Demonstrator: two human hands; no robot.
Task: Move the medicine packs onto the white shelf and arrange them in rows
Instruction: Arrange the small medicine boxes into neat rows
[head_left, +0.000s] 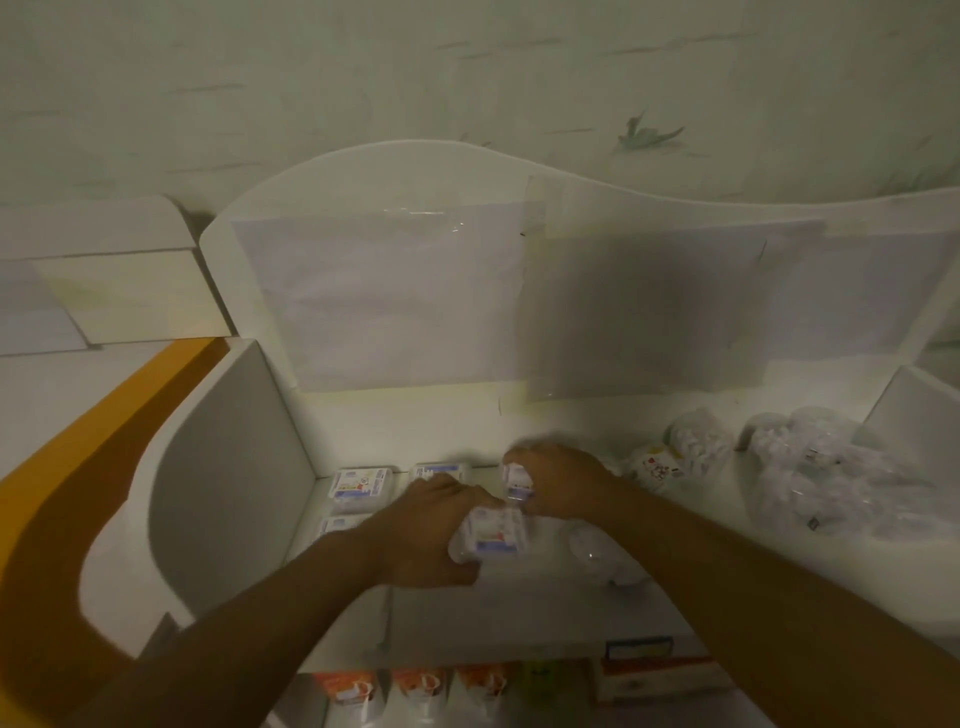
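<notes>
My left hand (426, 530) grips a white medicine pack (496, 532) with blue and red print, low over the white shelf (519, 415). Just right of it my right hand (563, 486) holds a second pack (518, 480) at its fingertips. Three packs lie flat at the shelf's left end: one at the back left (361, 483), one beside it (439, 471) partly behind my left hand, and one in front (340, 524) mostly hidden by my wrist. The frame is blurred by motion.
A heap of clear plastic-wrapped packs (810, 467) covers the shelf's right side, with more wrapped ones (602, 556) near my right forearm. White side panels (234, 467) close the shelf's left end. Orange and green boxes (415, 686) stand on the lower shelf.
</notes>
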